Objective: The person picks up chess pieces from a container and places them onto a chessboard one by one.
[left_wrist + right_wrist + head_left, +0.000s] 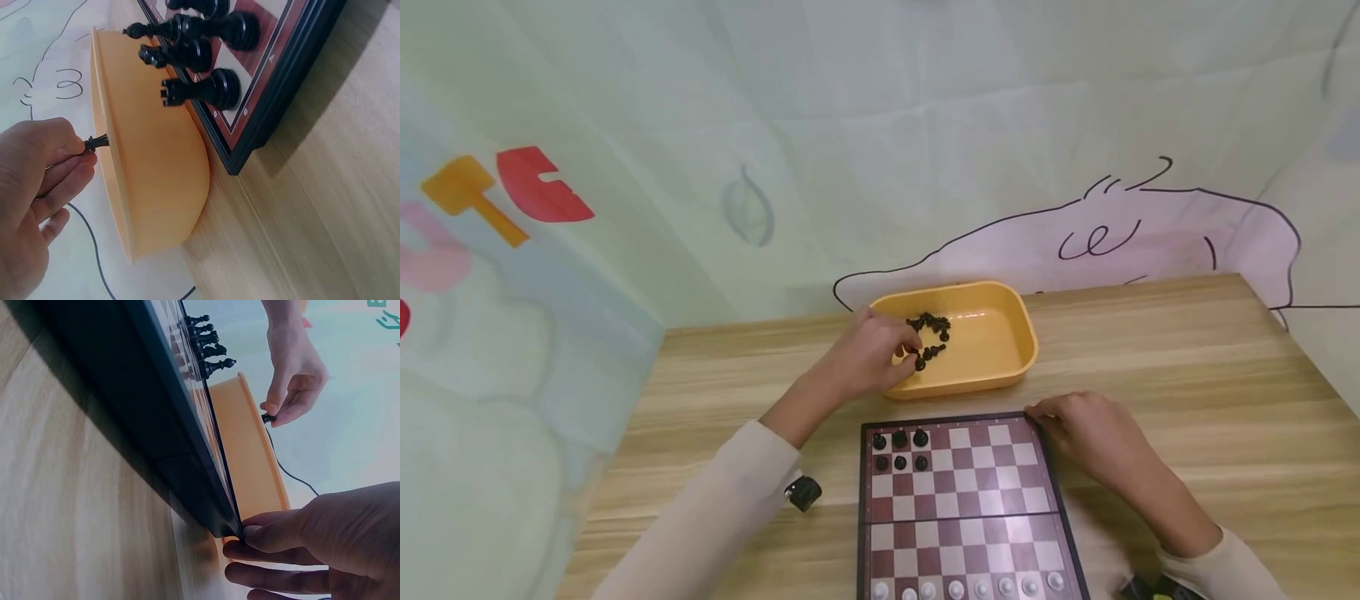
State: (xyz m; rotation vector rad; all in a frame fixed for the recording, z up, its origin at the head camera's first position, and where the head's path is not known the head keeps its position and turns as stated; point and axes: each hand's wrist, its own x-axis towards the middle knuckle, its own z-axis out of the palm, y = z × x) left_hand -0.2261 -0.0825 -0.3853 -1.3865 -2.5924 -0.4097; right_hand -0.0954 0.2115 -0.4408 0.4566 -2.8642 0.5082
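Observation:
Over the left part of a yellow tray (958, 387), my left hand (874, 352) pinches a small black chess piece (97, 142) between thumb and fingertips. In the left wrist view the piece is close to the tray's rim. More black pieces (931, 322) lie loose inside the tray. My right hand (1088, 435) grips the far right corner of a chessboard (992, 502) with thumb and forefinger. Several black pieces (921, 438) stand upright in two short rows at the board's far left corner. A row of white pieces (956, 590) stands along the near side.
The board lies on a wood-grain table (1195, 367), just in front of the tray. A printed cloth backdrop (925, 150) hangs behind the table. A dark wrist device (803, 492) shows beside the left sleeve, and another (1161, 588) by the right wrist.

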